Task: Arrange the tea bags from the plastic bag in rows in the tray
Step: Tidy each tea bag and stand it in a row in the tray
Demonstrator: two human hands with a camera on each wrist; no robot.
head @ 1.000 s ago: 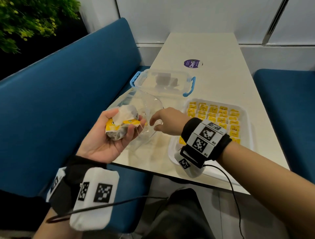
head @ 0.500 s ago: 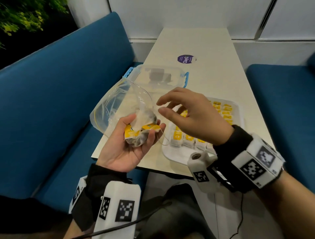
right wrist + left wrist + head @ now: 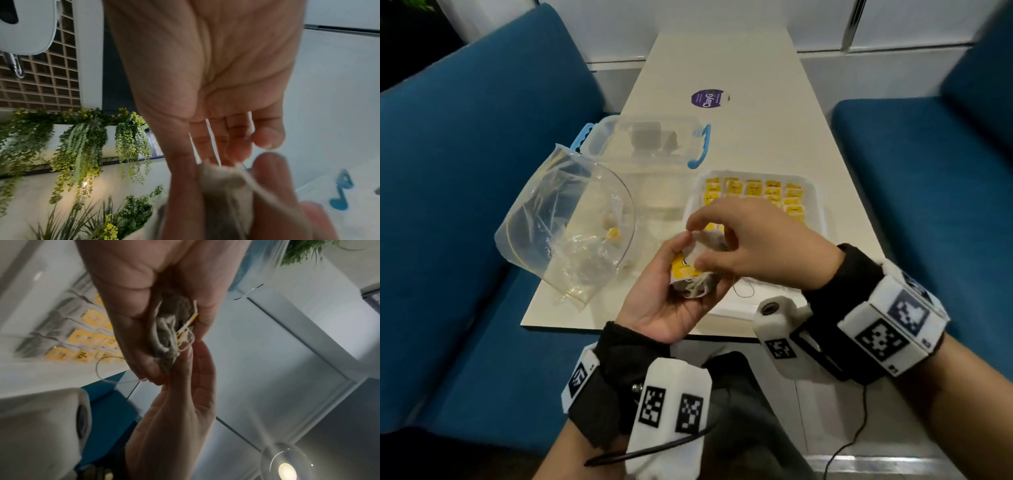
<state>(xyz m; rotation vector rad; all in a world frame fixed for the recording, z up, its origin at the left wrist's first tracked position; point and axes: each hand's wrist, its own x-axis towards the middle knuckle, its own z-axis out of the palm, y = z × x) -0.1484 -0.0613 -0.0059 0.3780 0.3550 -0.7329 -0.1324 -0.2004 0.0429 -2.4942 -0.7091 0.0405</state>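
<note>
A bunch of tea bags (image 3: 690, 274), grey paper sachets with yellow tags and tangled white strings, lies in the upturned left hand (image 3: 664, 301), whose fingers curl round it above the table's (image 3: 756, 144) near edge. The right hand (image 3: 753, 246) pinches the top sachet between thumb and fingertips. Behind, the white tray (image 3: 816, 195) holds rows of yellow-tagged bags; a tag reads "TEA" in the left wrist view. The clear plastic bag (image 3: 565, 222) lies left, holding a few remaining bags. A purple "ClayG" sticker (image 3: 707, 98) marks the table
</note>
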